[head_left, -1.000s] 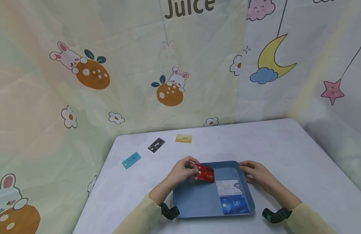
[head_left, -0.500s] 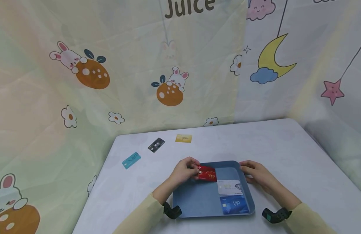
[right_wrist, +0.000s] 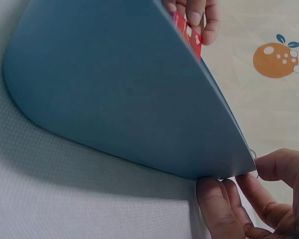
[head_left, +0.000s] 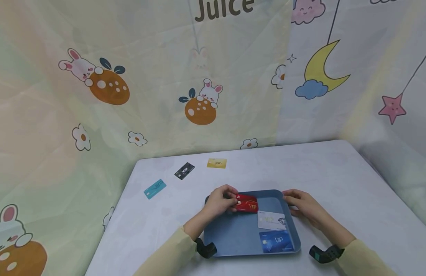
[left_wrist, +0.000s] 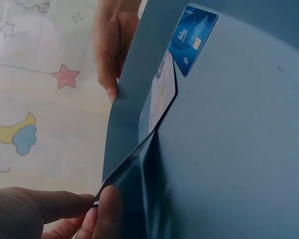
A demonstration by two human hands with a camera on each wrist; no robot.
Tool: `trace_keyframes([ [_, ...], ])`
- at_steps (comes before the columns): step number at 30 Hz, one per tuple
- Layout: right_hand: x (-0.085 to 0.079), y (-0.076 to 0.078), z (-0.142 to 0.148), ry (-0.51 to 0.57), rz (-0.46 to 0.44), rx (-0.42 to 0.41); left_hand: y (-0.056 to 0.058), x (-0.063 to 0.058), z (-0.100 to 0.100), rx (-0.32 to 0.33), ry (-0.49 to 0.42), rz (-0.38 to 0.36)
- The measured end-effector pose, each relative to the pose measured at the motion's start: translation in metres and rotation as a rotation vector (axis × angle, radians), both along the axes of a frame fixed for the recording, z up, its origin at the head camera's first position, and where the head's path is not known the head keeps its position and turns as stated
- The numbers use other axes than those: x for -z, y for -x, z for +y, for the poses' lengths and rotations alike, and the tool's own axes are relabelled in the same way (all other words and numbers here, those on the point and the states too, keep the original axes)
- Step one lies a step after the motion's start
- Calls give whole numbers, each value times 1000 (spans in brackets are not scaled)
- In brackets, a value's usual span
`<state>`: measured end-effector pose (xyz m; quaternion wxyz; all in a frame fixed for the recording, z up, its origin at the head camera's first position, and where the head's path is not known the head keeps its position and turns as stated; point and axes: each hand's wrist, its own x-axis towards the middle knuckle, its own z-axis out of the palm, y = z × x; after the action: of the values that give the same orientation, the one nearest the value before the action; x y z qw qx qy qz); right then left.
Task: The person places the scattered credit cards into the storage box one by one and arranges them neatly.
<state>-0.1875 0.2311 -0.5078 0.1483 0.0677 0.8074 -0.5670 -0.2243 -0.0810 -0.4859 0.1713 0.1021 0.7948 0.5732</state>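
Observation:
My left hand (head_left: 219,201) pinches the left end of a red VIP card (head_left: 248,203) between thumb and fingers, over the far part of a blue tray (head_left: 230,239). In the left wrist view the red card shows nearly edge-on, its far end right at a white card (left_wrist: 162,94). That white card lies in the tray's right side, slightly tilted, just beyond a blue VIP card (head_left: 276,241). At the tray's far right corner, my right hand (head_left: 304,205) grips the rim, thumb above and fingers below in the right wrist view.
On the white table (head_left: 337,172), beyond the tray to the left, lie a teal card (head_left: 155,189), a black card (head_left: 184,171) and a gold card (head_left: 216,163). A printed cloth backdrop (head_left: 157,96) stands behind the table.
My left hand has moved slightly right with the red card, which now meets the white card's far edge. The white card has shifted a little. My right hand stays at the tray's corner.

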Motion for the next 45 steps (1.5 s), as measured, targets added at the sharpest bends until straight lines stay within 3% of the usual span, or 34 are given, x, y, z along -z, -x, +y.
trace_keyframes([
  [7,0,1,0,2,-3,0,-2,-4,1,-36,40,72],
  [13,-1,1,0,-1,-9,-1,-4,-4,6,-7,54,122],
  [19,0,0,0,9,-4,-3,-6,-2,8,26,69,121],
  [24,1,0,1,6,5,-11,-6,-2,9,-1,69,117],
  [40,0,-2,-1,14,5,-7,-11,2,18,-8,72,17],
  [45,1,-2,0,21,9,-8,-9,4,22,-9,-17,-92],
])
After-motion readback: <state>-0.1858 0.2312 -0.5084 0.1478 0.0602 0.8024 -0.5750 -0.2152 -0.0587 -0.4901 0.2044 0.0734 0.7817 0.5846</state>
